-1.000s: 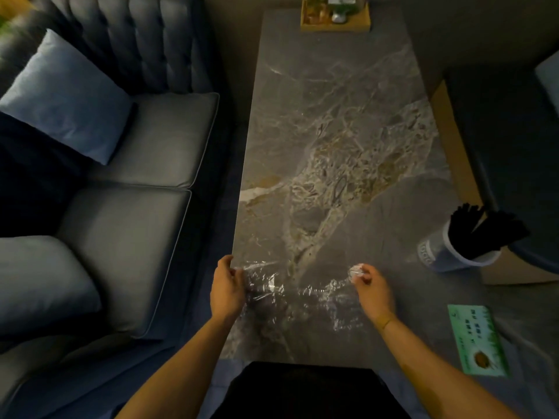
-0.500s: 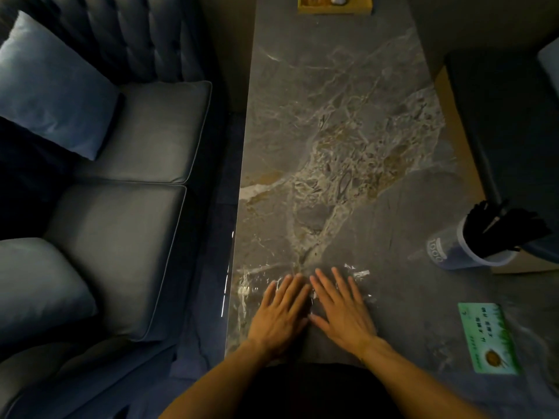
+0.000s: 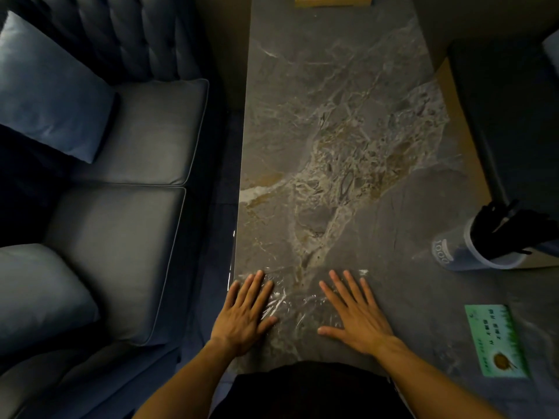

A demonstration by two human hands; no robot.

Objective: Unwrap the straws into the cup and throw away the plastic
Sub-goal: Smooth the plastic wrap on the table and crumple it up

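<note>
Both hands lie flat, palms down and fingers spread, on a crinkled sheet of clear plastic wrap [image 3: 287, 300] at the near end of the grey veined marble table [image 3: 348, 122]; neither grip closes on anything. The left hand [image 3: 243, 316] and right hand [image 3: 354, 316] press it apart from each other. The white plastic cup [image 3: 459, 252], printed "1000", holds black straws [image 3: 508, 231] far right. A green printed card [image 3: 496, 340] lies nearer; its writing is unreadable.

Two bare forearms, no sleeves or jewellery showing, above a black garment [image 3: 311, 391] at the waist.
</note>
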